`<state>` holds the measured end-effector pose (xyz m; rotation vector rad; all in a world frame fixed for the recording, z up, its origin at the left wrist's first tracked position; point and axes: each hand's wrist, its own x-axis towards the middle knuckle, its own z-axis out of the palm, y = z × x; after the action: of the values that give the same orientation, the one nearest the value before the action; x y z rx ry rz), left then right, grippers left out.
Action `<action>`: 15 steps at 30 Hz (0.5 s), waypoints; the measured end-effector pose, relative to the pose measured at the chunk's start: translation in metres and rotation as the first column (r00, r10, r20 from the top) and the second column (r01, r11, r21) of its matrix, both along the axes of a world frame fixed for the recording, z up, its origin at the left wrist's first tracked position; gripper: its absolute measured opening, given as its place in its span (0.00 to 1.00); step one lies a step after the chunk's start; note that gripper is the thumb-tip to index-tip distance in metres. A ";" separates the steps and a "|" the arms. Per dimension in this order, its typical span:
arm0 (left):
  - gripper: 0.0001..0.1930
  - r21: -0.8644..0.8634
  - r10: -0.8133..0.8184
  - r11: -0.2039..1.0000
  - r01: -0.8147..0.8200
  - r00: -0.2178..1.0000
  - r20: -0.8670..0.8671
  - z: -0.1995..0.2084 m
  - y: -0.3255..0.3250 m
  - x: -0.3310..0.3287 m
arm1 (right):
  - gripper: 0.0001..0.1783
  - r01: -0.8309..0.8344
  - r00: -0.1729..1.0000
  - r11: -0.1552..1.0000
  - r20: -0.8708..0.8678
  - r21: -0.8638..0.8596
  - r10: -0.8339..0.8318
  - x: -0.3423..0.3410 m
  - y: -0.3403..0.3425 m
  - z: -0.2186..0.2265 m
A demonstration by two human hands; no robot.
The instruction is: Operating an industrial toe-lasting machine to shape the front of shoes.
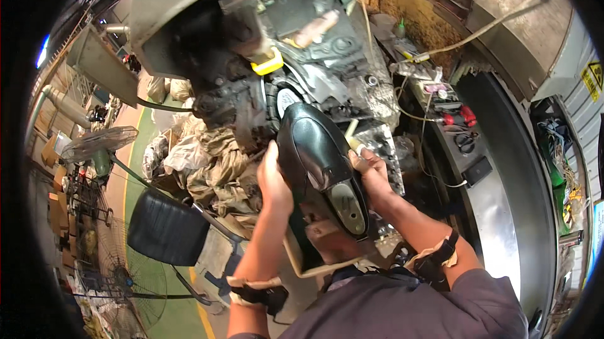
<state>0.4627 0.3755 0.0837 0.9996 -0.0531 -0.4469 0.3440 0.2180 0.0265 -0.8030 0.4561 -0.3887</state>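
Note:
A glossy black leather shoe (314,144) is held between my two hands, toe pointing away from me toward the machine. At its near end a grey-green shoe last (346,205) with a small hole shows in the opening. My left hand (274,178) presses along the shoe's left side, its fingers partly hidden beneath. My right hand (372,175) closes on the right side, fingers curled. Close to the right fingertips stands a short pale yellow rod (351,130); whether the hand touches it I cannot tell. Just past the toe lies a whitish rounded pad (288,98) on the machine.
The dusty machine (245,24) with a yellow-edged part (268,62) fills the space ahead. Crumpled bags (214,156) are piled left, near a black chair (167,227) and a fan (100,144). Scissors (465,142) and a black box (478,170) lie by the dark conveyor (503,131) right.

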 end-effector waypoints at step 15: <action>0.19 -0.108 -0.018 0.993 -0.038 0.878 -0.479 -0.031 -0.012 0.066 | 0.19 0.103 0.994 0.984 0.029 0.148 -0.108 0.134 0.009 -0.011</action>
<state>0.5288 0.3632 0.0525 0.7528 0.3712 -0.6653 0.4784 0.2270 0.0155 -0.6297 0.4882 -0.4619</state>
